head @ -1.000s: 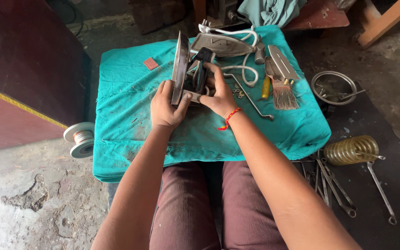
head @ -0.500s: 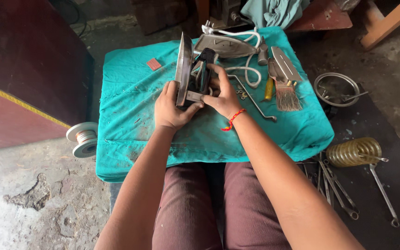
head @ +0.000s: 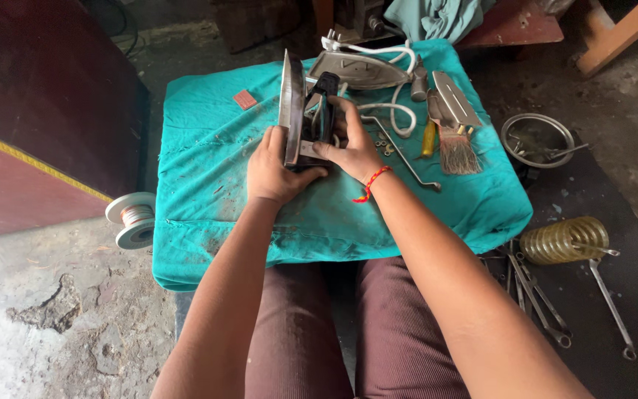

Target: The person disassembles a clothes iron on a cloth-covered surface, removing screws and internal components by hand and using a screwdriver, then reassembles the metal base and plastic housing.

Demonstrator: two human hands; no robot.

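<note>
Now | your left hand (head: 273,168) clamps the iron (head: 300,111) upright on its rear edge, steadying it | your right hand (head: 352,148) pinches its inner body just beside | teal cloth (head: 208,170) underneath.

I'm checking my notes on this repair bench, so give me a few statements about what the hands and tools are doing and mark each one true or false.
1. Both hands grip the clothes iron, which stands on its edge on the teal cloth. True.
2. The left hand holds a screwdriver. False: it holds the iron's metal soleplate side; the yellow-handled screwdriver lies on the cloth.
3. The right hand has a red thread at its wrist. True.
4. The wire spool sits on the cloth. False: it lies on the floor, left of the cloth.
5. The brush lies on the cloth, right of the hands. True.
</note>
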